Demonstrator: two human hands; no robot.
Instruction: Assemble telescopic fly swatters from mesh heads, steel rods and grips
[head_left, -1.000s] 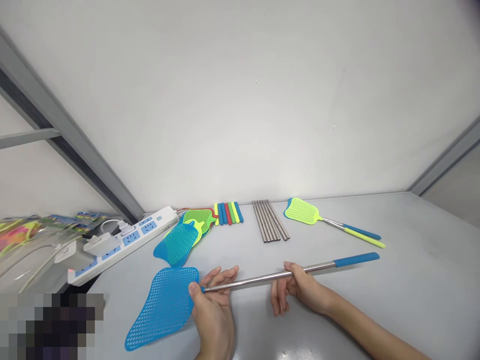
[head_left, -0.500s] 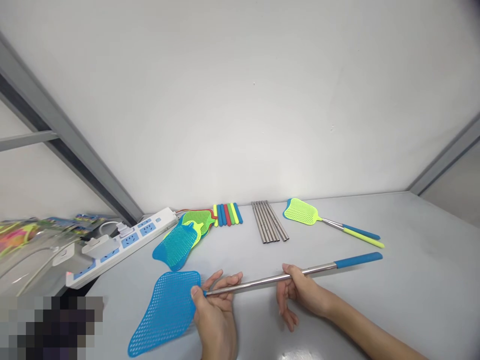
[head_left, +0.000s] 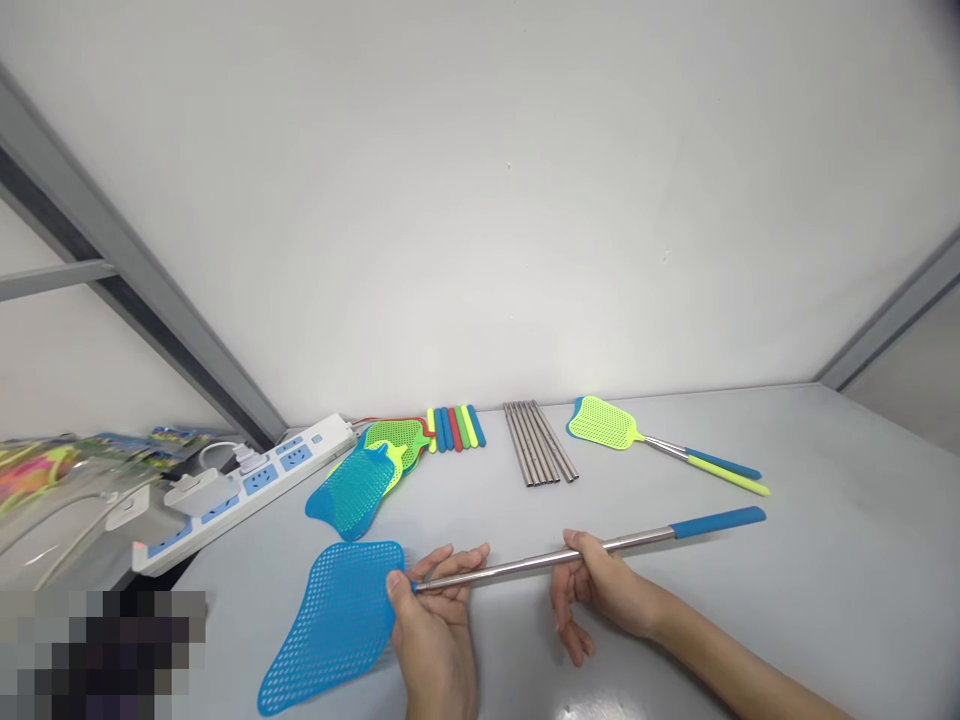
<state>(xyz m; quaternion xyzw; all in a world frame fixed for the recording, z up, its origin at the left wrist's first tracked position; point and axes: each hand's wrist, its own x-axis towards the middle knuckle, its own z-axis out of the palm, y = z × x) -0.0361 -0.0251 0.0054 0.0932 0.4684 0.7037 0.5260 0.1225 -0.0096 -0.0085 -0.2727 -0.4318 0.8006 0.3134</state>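
Note:
A blue fly swatter (head_left: 337, 625) with a steel rod and a blue grip lies across both hands above the table. My left hand (head_left: 439, 635) is closed on it where the blue mesh head meets the rod, thumb on top and the other fingers behind. Farther along, my right hand (head_left: 600, 585) pinches the rod between thumb and forefinger, its other fingers curled below. The blue grip sticks out to the right, past my right hand.
Loose swatter heads (head_left: 356, 490) overlap at the left, beside coloured grips (head_left: 456, 428) in a row. Several steel rods (head_left: 536, 445) lie mid-table. Two whole swatters (head_left: 607, 423) rest to the right. A power strip (head_left: 247, 490) with plugged chargers runs along the left edge, near plastic packaging (head_left: 60, 500).
Both hands and the fly swatter stay almost in place. My left hand and the mesh head have shifted very slightly to the right.

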